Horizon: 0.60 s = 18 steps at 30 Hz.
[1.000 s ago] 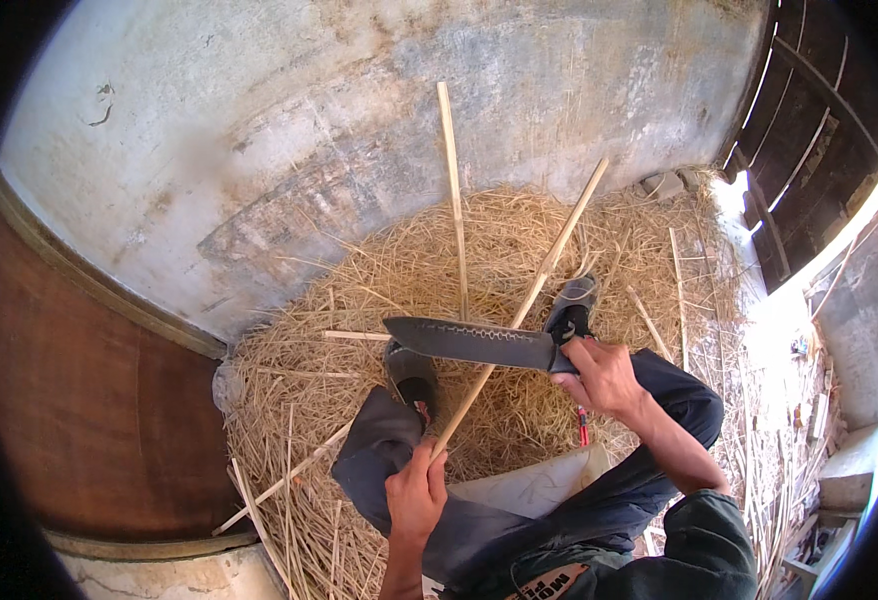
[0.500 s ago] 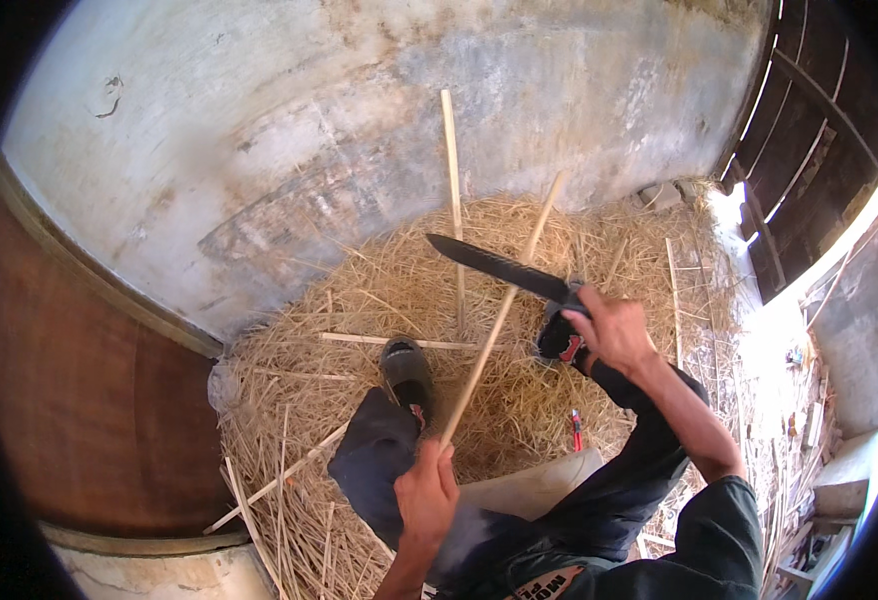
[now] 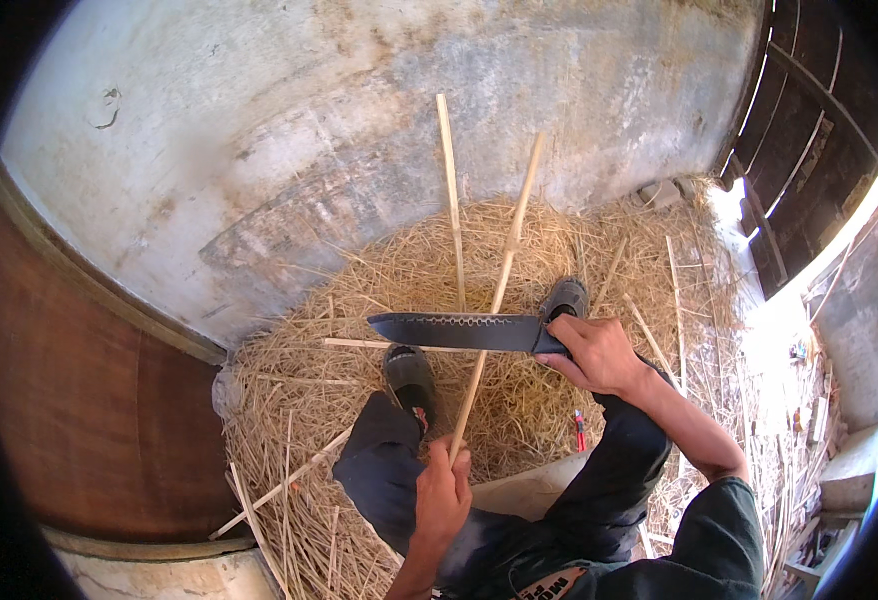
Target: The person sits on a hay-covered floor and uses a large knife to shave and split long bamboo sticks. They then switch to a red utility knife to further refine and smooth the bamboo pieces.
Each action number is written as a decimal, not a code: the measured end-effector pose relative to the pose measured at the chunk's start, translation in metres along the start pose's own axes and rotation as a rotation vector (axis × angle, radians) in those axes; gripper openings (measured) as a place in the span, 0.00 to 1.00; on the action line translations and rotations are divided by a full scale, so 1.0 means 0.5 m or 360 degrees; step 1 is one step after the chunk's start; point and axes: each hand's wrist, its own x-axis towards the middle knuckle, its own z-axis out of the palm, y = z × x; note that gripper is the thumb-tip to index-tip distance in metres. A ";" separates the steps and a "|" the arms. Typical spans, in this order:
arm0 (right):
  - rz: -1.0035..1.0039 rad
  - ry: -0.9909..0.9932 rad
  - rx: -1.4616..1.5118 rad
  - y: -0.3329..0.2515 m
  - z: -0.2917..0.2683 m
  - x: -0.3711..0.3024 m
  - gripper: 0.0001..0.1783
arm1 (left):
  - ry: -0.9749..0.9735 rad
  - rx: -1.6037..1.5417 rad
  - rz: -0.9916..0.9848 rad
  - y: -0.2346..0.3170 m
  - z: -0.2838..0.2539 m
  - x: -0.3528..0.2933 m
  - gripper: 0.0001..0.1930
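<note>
My left hand [image 3: 443,497] is closed around the lower end of a long, pale bamboo strip [image 3: 521,205], which slants up and away to the right. A large knife [image 3: 459,332] with a dark blade and a row of cut-outs along its far edge lies across the strip, its tip pointing left. My right hand [image 3: 601,355] grips the knife by its handle, mostly hidden under the fingers. The blade covers part of the strip; whether it touches the wood I cannot tell. Another pale strip [image 3: 449,180] leans upright against the wall beyond.
Thin shavings [image 3: 379,275] cover the floor around my shoes [image 3: 409,378]. A small red tool [image 3: 580,430] lies between my legs. More loose strips [image 3: 284,482] lie at the left. A stained wall [image 3: 329,130] stands ahead, a brown wooden panel [image 3: 89,390] at the left.
The knife has come down along the strip toward me and turned nearly level. My left hand has shifted slightly right, and the strip stands a little steeper.
</note>
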 end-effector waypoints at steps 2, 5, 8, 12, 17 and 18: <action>-0.0011 -0.0012 -0.0004 0.008 0.002 -0.006 0.22 | -0.0044 -0.0068 0.0006 -0.013 0.006 -0.001 0.12; 0.0051 -0.0098 -0.0006 0.007 -0.006 -0.007 0.22 | 0.0000 0.0024 0.0113 -0.014 0.007 0.002 0.13; -0.0023 -0.0167 0.0021 -0.003 -0.008 -0.015 0.23 | 0.0097 0.0120 0.0280 -0.022 0.018 0.014 0.14; 0.0057 -0.0032 -0.0153 0.027 -0.021 0.005 0.22 | 0.0190 0.0360 0.0256 -0.034 0.022 0.011 0.14; 0.0001 0.0151 -0.0168 0.008 -0.018 0.016 0.25 | 0.0263 0.0374 0.0227 -0.032 0.026 0.012 0.14; -0.0191 0.0150 -0.0134 -0.005 -0.010 0.012 0.25 | 0.0309 0.0377 0.0323 -0.038 0.028 0.013 0.14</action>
